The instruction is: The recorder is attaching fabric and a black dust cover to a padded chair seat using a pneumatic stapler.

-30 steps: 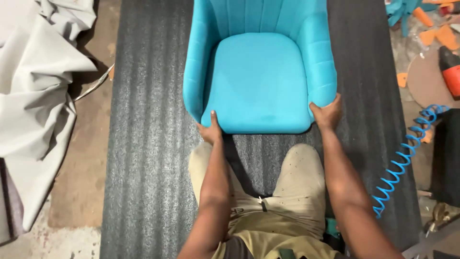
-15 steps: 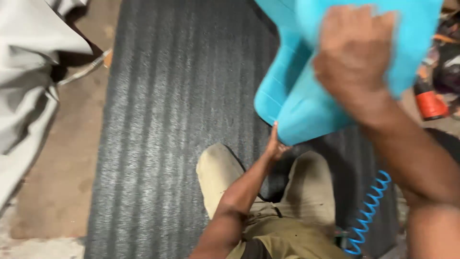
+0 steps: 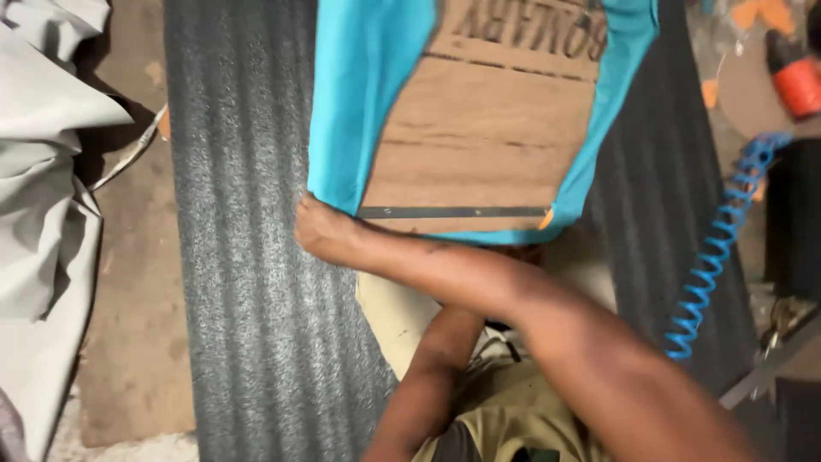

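Grey cloth (image 3: 43, 214) lies crumpled at the far left, beside a dark ribbed mat (image 3: 231, 257). Right hand (image 3: 321, 231), its arm crossing from the right, grips the near-left corner of the turquoise chair (image 3: 359, 103), fingers clamped on the fabric edge. Chair is tipped, its brown wooden underside showing. Left hand is hidden beneath it; finger state cannot be told. Blue coiled hose (image 3: 718, 257) lies right.

We lose the top of the turquoise chair (image 3: 368, 111) past the upper edge. Its wooden underside (image 3: 487, 128) hides our left hand, and the orange tool (image 3: 800, 81) is blurred and cut off at the right edge.
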